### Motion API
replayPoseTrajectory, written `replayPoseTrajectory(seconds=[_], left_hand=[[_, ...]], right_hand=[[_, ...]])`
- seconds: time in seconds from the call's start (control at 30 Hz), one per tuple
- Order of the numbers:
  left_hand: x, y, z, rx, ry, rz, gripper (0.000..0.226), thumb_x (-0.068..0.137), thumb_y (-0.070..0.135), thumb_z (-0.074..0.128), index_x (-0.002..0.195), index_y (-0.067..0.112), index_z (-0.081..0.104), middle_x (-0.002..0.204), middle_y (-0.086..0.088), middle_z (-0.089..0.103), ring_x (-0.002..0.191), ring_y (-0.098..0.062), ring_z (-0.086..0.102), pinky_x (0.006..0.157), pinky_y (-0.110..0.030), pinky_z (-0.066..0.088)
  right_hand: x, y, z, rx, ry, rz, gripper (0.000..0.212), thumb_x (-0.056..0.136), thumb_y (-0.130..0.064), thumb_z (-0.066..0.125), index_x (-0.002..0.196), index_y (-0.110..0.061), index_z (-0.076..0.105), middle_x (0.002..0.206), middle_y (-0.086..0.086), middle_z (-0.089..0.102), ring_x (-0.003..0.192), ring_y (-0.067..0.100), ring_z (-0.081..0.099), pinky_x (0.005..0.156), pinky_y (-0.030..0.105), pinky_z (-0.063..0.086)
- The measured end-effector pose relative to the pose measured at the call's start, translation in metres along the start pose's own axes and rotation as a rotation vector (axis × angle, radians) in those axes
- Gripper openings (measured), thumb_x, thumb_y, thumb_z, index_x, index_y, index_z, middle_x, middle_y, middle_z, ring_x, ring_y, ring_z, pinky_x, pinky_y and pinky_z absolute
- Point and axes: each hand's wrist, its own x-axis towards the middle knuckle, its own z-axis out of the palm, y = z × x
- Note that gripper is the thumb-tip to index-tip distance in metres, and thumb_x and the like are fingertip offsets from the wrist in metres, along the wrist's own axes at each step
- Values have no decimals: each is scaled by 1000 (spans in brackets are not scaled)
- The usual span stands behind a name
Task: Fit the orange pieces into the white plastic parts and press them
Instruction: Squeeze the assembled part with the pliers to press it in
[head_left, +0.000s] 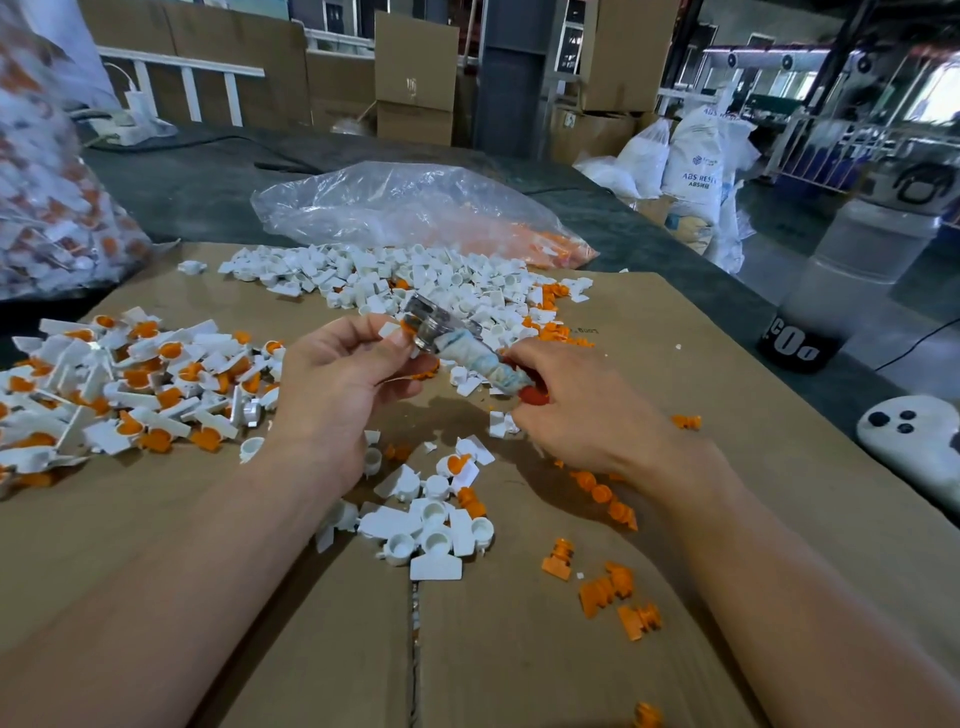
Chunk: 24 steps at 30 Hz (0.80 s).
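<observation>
Cardboard sheet (675, 364) carries loose white parts (395, 270), finished pile (130, 374) at left. Right hand (571, 410) grips wrapped-handle metal tool (441, 325); left hand (332, 374) pinches one white part (389, 330) against its head. Risk: tool slips off the small part onto fingertips (397, 340), or orange piece (404, 324) seats crooked. Seating hidden behind tool head; blurred.

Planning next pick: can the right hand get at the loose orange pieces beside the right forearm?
Probably not as is: the right hand grips the wrapped tool, so its fingers are taken. The orange pieces lie uncovered on the cardboard close by.
</observation>
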Motion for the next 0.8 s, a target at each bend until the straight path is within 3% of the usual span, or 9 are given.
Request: replayPoseTrajectory(seconds=[0.2, 0.33, 0.43, 0.53, 0.63, 0.8], left_hand=[[0, -1, 1, 3, 2, 5, 19, 86, -2, 54, 72, 11, 56, 55, 4, 66, 54, -8, 66, 46, -16, 50], [0, -3, 1, 14, 7, 12, 21, 87, -3, 53, 70, 9, 55, 55, 2, 66, 52, -9, 66, 47, -16, 50], [0, -4, 1, 25, 27, 12, 22, 88, -5, 52, 70, 9, 55, 54, 1, 66, 51, -10, 65, 47, -16, 50], [0, -4, 2, 35, 45, 15, 26, 88, -8, 50, 70, 9, 54, 52, 1, 65, 50, -9, 64, 47, -15, 50], [1, -4, 2, 62, 60, 36, 29, 88, -10, 49, 69, 11, 53, 51, 2, 65, 48, -8, 63, 47, -15, 49], [1, -4, 1, 78, 71, 40, 32, 88, -12, 47, 69, 12, 53, 50, 2, 64, 48, -9, 64, 47, -15, 49]], right_hand=[[-2, -2, -1, 34, 2, 8, 31, 82, -20, 53, 68, -38, 33, 69, -13, 42, 65, 6, 41, 56, 32, 36], [-3, -5, -2, 41, -6, 29, 24, 83, -20, 52, 68, -32, 37, 70, -9, 46, 67, 14, 46, 62, 41, 44], [-3, -7, 0, 44, -11, 39, 8, 84, -19, 51, 81, -25, 47, 76, 0, 53, 73, 22, 52, 66, 46, 49], [-3, -9, 3, 57, -5, 37, 2, 85, -17, 50, 86, -18, 49, 75, 3, 53, 71, 25, 53, 61, 41, 47], [-2, -11, 4, 19, 7, 21, 9, 87, -20, 52, 84, -21, 44, 70, -2, 47, 68, 21, 47, 57, 35, 39], [-1, -13, 6, -46, 21, 28, 12, 90, -29, 53, 86, -22, 44, 72, -4, 45, 70, 19, 45, 58, 35, 41]])
